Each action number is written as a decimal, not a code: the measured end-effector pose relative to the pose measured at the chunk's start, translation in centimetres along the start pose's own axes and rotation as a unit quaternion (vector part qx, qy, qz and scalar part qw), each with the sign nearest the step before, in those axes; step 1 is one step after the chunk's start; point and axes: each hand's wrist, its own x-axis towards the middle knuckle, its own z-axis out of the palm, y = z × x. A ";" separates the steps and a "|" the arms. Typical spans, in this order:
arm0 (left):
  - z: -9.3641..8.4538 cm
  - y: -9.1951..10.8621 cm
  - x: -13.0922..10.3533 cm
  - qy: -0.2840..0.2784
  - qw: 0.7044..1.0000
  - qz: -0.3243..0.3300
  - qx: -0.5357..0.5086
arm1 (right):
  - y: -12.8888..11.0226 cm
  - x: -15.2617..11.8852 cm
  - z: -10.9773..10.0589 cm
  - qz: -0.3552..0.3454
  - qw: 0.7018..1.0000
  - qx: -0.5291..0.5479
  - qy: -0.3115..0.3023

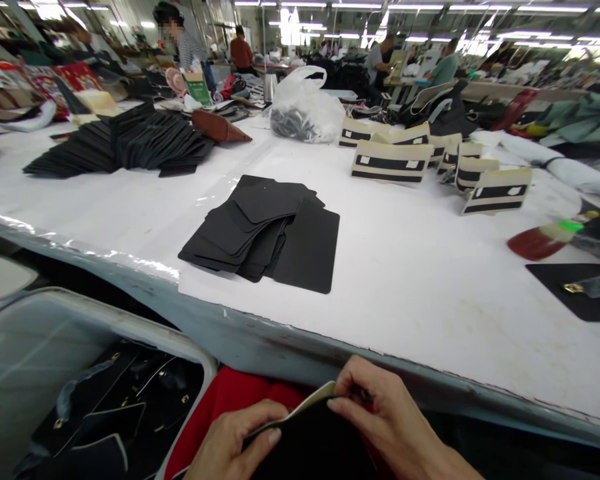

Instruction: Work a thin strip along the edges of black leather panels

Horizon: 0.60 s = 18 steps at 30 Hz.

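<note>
Both of my hands grip a black fabric piece (313, 443) with a pale inner layer along its upper edge, held low in front of the table edge. My left hand (235, 437) pinches its left side between thumb and fingers. At the top right corner, the thumb and forefinger of my right hand (380, 403) press on the edge, where the pale layer shows. The lower part of the piece runs out of the picture. On the table ahead lies a loose pile of black rounded panels (265, 227).
A white bin (130, 327) at the left holds black pieces with metal fittings. On the table (405, 300) stand a fanned black stack (125, 143), a plastic bag (307, 107), striped beige pieces (393, 162), a red bottle (540, 241) and a black panel (575, 287). People work farther back.
</note>
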 end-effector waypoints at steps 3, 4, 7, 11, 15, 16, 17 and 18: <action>-0.1 0.4 -0.1 -0.013 1.000 0.011 0.013 | 0.1 0.2 -0.2 -0.047 0.998 0.039 -0.007; -0.1 0.5 -0.2 -0.016 1.000 0.014 0.012 | 0.2 0.2 -0.2 -0.045 0.997 0.057 -0.016; 0.0 0.7 -0.2 -0.005 1.000 0.018 -0.001 | 0.8 0.1 0.0 -0.011 0.992 0.119 -0.032; 0.2 1.1 0.0 0.029 0.999 0.042 0.016 | 1.7 0.1 0.3 -0.005 0.985 0.170 -0.021; 0.7 1.5 0.9 0.005 0.997 0.070 0.017 | 2.1 0.3 0.4 -0.005 0.982 0.187 -0.023; 0.9 1.6 1.2 -0.004 0.998 0.060 0.015 | 2.1 0.3 0.4 -0.005 0.982 0.189 -0.025; 1.1 1.7 1.5 -0.010 0.999 0.047 0.015 | 2.0 0.3 0.3 -0.004 0.981 0.193 -0.027; 1.2 1.7 1.7 -0.012 0.999 0.034 0.014 | 2.0 0.2 0.3 -0.002 0.980 0.198 -0.028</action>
